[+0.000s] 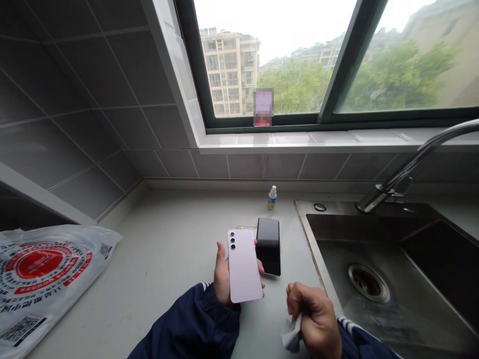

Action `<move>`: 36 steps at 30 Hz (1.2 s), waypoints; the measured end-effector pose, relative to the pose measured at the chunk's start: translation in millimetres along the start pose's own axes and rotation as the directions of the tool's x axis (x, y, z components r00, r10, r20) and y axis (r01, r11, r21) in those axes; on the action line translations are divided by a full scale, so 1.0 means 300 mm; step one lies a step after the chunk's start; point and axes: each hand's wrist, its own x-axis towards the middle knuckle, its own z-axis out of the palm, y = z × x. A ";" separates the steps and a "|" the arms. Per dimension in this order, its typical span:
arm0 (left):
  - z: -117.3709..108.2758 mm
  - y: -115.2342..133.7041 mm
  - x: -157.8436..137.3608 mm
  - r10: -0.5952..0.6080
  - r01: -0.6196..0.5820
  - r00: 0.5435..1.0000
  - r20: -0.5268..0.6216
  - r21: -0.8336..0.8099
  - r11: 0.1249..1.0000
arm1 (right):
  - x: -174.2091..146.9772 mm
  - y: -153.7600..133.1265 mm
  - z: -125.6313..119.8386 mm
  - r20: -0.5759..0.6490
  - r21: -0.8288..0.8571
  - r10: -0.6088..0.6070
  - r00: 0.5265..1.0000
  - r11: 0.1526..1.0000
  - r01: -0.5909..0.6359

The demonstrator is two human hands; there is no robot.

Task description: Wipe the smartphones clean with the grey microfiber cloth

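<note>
A pale lilac smartphone (246, 269) lies back side up in my left hand (222, 274), its camera lenses at the upper left. My left fingers wrap round its right edge and the thumb points up beside it. My right hand (314, 314) is closed on a small grey cloth (292, 336), which hangs down below the fingers, apart from the phone. Just behind the lilac phone, a black smartphone (268, 247) rests on the counter with its glossy dark face up. A clear, thin-edged item beside it is mostly hidden.
A small white-capped spray bottle (272, 198) stands near the back wall. To the right are a steel sink (359, 249) and a chrome faucet (389, 184). On the left, a white plastic bag with red print (48, 274) lies on the counter (168, 239). A window is ahead.
</note>
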 end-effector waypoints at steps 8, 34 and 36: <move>-0.013 0.067 0.018 0.228 -0.229 0.952 -0.204 0.016 0.973 | 0.009 0.026 0.004 -0.040 0.012 0.044 0.998 0.999 -0.044; -0.209 0.057 0.109 0.508 -0.308 0.807 -0.302 0.519 0.798 | 0.009 -0.014 0.024 0.151 -0.039 -0.070 0.986 0.996 0.077; -0.210 0.056 0.109 0.496 -0.300 0.824 -0.274 0.532 0.792 | 0.009 -0.019 0.022 0.150 -0.043 -0.077 0.986 0.996 0.084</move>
